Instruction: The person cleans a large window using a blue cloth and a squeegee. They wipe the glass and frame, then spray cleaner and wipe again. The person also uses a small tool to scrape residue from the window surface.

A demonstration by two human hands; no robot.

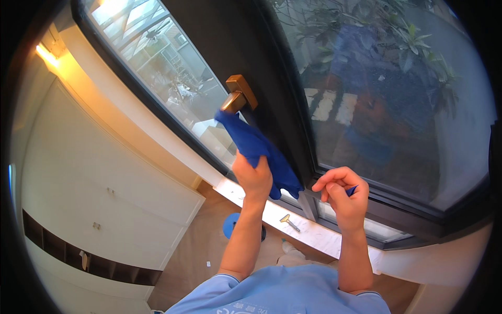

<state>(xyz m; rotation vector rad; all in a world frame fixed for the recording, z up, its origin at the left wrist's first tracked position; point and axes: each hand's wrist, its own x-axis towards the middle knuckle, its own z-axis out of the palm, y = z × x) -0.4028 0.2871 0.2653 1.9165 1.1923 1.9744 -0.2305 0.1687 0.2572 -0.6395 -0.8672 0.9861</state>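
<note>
My left hand (253, 174) grips a dark blue cloth (251, 137). The cloth's upper end meets the lever of a bronze-coloured window handle (235, 98), and its lower end hangs beside the black frame (270, 78). My right hand (347, 194) is beside the frame's lower edge, fingers curled. A small dark blue piece (351, 191) shows within its grip; whether it belongs to another cloth I cannot tell. Below both hands, a scraper (290, 223) lies on the white marble-look sill (317, 235).
A glass pane (376, 117) is at the right, with leaves and reflections showing in it. Another pane (168, 70) is at the left. White cabinets (98, 176) line the left side. A round blue object (230, 225) is on the brown floor (188, 251), partly behind my left forearm.
</note>
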